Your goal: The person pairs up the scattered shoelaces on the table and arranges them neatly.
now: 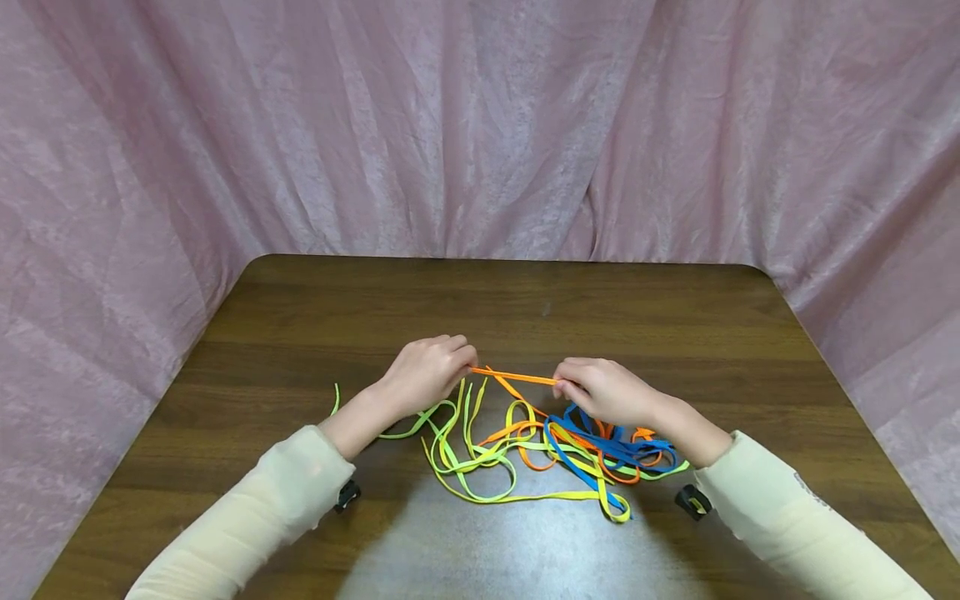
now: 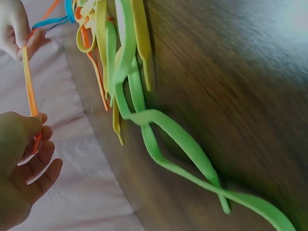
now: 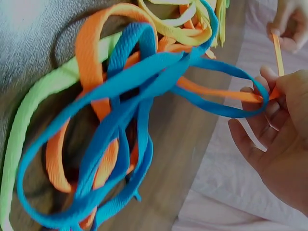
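My left hand (image 1: 431, 373) pinches one end of a flat orange shoelace (image 1: 517, 377) between thumb and finger. A short way to the right, my right hand (image 1: 611, 392) pinches the same lace, which runs straight between the two hands above the table. From the right hand's fingers the orange lace leads down into a tangle. There, blue laces (image 3: 163, 72) cross over more orange ones, and one blue loop reaches to the right fingertips. Yellow laces (image 1: 555, 497) and light green laces (image 2: 154, 144) spread out left of the blue, below the left hand.
The laces lie on a dark wood-grain table (image 1: 315, 308) with rounded far corners. Pink curtains (image 1: 450, 125) hang behind it and at both sides. Black wrist-worn devices (image 1: 692, 502) sit at both cuffs. Light glares off the table's near part.
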The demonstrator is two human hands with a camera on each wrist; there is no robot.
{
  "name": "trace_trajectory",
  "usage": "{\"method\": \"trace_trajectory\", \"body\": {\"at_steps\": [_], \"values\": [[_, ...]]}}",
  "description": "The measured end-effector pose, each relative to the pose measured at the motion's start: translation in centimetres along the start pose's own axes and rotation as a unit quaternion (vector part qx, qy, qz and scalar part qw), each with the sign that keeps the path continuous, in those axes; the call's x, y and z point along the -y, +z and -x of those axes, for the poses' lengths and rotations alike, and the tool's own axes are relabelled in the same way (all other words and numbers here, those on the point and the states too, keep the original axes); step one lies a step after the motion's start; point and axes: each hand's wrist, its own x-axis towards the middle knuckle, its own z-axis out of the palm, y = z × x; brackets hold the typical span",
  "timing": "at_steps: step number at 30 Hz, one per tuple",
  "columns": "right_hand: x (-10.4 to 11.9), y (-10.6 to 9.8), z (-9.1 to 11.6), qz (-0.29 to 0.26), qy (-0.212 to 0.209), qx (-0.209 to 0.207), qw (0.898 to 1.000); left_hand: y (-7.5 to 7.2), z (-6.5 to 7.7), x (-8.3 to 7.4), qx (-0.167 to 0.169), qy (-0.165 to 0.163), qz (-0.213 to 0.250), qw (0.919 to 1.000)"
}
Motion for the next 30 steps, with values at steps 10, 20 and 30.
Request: {"method": "trace_trajectory", "body": {"at_steps": [10, 20, 30], "values": [[-1.1, -1.2, 1.2, 0.0, 0.008, -0.023, 1.0, -1.1, 2.3, 1.9, -0.004, -0.049, 0.006, 0.9988], [-1.9, -2.0, 2.6, 0.025, -0.006, -0.053, 0.998, -1.9, 4.9, 3.7, -0.012, -0.09, 0.008, 0.9958], [-2.5, -2.8, 3.8, 0.031, -0.011, -0.068, 0.997, -3.2, 6.7, 5.3, -0.023, -0.126, 0.008, 0.9918]]}}
